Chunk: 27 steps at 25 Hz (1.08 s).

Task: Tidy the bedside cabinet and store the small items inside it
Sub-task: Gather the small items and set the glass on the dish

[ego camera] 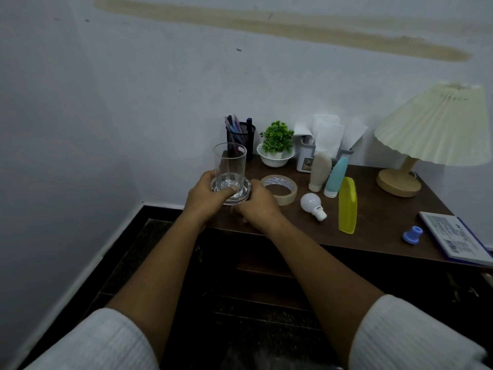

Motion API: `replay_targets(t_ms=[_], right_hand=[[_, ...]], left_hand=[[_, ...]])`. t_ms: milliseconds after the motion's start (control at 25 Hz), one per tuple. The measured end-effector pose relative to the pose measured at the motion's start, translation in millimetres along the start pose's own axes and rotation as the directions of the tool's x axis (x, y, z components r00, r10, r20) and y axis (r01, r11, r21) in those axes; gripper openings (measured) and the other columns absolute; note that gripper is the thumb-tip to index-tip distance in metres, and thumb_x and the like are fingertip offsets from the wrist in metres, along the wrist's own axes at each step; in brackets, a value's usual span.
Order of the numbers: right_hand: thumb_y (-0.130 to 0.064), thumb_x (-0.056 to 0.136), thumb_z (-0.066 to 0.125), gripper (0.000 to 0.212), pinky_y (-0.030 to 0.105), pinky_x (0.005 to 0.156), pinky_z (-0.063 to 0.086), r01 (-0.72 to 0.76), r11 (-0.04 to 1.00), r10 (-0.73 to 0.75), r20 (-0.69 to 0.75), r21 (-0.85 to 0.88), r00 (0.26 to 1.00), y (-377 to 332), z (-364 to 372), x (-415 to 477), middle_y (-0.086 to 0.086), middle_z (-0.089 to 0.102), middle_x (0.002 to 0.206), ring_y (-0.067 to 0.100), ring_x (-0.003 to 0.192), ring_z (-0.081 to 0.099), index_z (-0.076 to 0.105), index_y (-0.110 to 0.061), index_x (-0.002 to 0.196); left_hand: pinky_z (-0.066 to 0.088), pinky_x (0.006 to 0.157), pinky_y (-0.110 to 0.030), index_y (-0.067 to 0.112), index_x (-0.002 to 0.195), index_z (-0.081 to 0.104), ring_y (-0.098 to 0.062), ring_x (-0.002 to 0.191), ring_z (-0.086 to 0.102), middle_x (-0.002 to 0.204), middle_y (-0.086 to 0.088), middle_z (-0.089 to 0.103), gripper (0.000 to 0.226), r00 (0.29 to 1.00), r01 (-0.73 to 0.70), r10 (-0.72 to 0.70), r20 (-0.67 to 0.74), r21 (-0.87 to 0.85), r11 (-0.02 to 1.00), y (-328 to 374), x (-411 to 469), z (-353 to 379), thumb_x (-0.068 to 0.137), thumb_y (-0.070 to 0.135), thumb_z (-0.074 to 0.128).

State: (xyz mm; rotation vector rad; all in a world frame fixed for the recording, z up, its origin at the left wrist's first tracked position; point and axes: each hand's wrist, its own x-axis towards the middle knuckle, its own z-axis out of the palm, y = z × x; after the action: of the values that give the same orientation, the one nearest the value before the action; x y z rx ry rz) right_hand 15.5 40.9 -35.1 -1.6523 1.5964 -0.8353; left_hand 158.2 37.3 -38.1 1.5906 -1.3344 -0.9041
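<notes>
Gripping glass [230, 166] w/ L hand [206, 197], R hand [257, 206]; pens [234, 124] in mesh cup [239, 137].

A bedroom at home — bedside cabinet [373, 209] with pleated lamp [437, 129], tissues [328, 134], toiletry tubes [320, 169].

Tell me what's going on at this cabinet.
A person holds a clear glass upright by its base, the left hand and the right hand both wrapped round it, at the left end of the cabinet top. Whether it rests on the top or is lifted is unclear. The small items lie loose on the top: tape, bulb, comb, and two tubes standing. A lamp stands at the right.
</notes>
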Motion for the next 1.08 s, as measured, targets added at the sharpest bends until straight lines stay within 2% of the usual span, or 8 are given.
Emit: replay_targets(t_ms=[80, 200, 400, 520, 680, 840, 960, 1080], right_hand=[[-0.034, 0.059, 0.077, 0.066, 0.049, 0.078, 0.061, 0.019, 1.0, -0.02, -0.024, -0.025, 1.0, 2, 2, -1, 0.001, 0.071, 0.105, 0.027, 0.089, 0.072, 0.055, -0.021, 0.119], [-0.046, 0.055, 0.081, 0.07, 0.042, 0.081, 0.059, 0.022, 0.999, -0.024, -0.062, -0.029, 0.998, 5, 2, -7, 0.0, 0.07, 0.107, 0.022, 0.094, 0.069, 0.058, -0.019, 0.116], [-0.073, 0.043, 0.062, 0.091, 0.031, 0.08, 0.047, 0.057, 0.956, -0.052, 0.025, -0.289, 0.998, 4, 0, -21, 0.003, 0.057, 0.116, 0.014, 0.101, 0.049, 0.063, -0.027, 0.122], [-0.07, 0.04, 0.071, 0.084, 0.038, 0.081, 0.058, 0.087, 0.96, -0.083, 0.026, -0.267, 0.996, 6, -6, -32, -0.001, 0.064, 0.108, 0.015, 0.1, 0.061, 0.066, -0.028, 0.113], [-0.065, 0.041, 0.08, 0.077, 0.039, 0.074, 0.061, 0.057, 0.982, -0.057, 0.006, -0.181, 0.998, 10, -12, -41, -0.007, 0.07, 0.099, 0.01, 0.085, 0.069, 0.064, -0.029, 0.107], [-0.056, 0.043, 0.087, 0.077, 0.038, 0.082, 0.06, 0.11, 0.989, -0.109, 0.015, -0.101, 0.994, 12, -20, -49, -0.007, 0.064, 0.111, 0.011, 0.097, 0.066, 0.063, -0.033, 0.112], [-0.046, 0.041, 0.093, 0.089, 0.037, 0.084, 0.061, 0.12, 0.992, -0.121, 0.008, 0.033, 0.993, 19, -30, -56, -0.008, 0.067, 0.114, 0.007, 0.097, 0.069, 0.055, -0.028, 0.12], [-0.032, 0.051, 0.095, 0.09, 0.035, 0.089, 0.059, 0.143, 0.985, -0.142, -0.016, 0.098, 0.99, 14, -50, -102, -0.011, 0.068, 0.115, 0.004, 0.101, 0.068, 0.047, -0.025, 0.126]], left_hand=[[0.054, 0.1, -0.047, 0.031, 0.135, 0.054, -0.022, 0.111, 0.065, 0.125, 0.0, 0.067, 0.074, 1.0, -0.01, 0.01, -0.005, 0.014, 1.0, -3, -3, 0, 0.068, 0.054, 0.078], [0.051, 0.102, -0.05, 0.036, 0.138, 0.051, -0.027, 0.12, 0.06, 0.131, -0.002, 0.063, 0.09, 0.999, -0.047, 0.048, -0.006, 0.131, 0.99, -5, -9, 2, 0.058, 0.072, 0.071], [0.052, 0.1, -0.047, 0.036, 0.13, 0.058, -0.024, 0.115, 0.061, 0.126, -0.002, 0.064, 0.085, 0.995, -0.095, 0.089, 0.047, 0.153, 0.984, -2, -34, -3, 0.055, 0.072, 0.074], [0.054, 0.099, -0.046, 0.039, 0.123, 0.058, -0.02, 0.115, 0.061, 0.124, 0.002, 0.064, 0.079, 0.991, -0.101, 0.089, 0.098, 0.123, 0.987, -1, -45, -6, 0.054, 0.073, 0.078], [0.053, 0.101, -0.046, 0.042, 0.13, 0.054, -0.019, 0.118, 0.061, 0.131, 0.006, 0.063, 0.084, 0.992, -0.117, 0.112, 0.066, 0.074, 0.99, 3, -55, -2, 0.056, 0.075, 0.079], [0.057, 0.097, -0.042, 0.041, 0.121, 0.061, -0.01, 0.106, 0.068, 0.117, 0.013, 0.071, 0.068, 0.985, -0.149, 0.152, 0.088, -0.038, 0.988, 9, -60, -6, 0.061, 0.06, 0.086], [0.059, 0.093, -0.04, 0.042, 0.117, 0.063, -0.006, 0.099, 0.071, 0.11, 0.014, 0.073, 0.056, 0.979, -0.151, 0.165, 0.118, -0.12, 0.981, 16, -70, -5, 0.068, 0.045, 0.09], [0.059, 0.093, -0.039, 0.042, 0.114, 0.064, -0.003, 0.097, 0.072, 0.109, 0.015, 0.074, 0.054, 0.963, -0.192, 0.218, 0.162, -0.161, 0.968, 35, -111, -8, 0.067, 0.043, 0.091]])
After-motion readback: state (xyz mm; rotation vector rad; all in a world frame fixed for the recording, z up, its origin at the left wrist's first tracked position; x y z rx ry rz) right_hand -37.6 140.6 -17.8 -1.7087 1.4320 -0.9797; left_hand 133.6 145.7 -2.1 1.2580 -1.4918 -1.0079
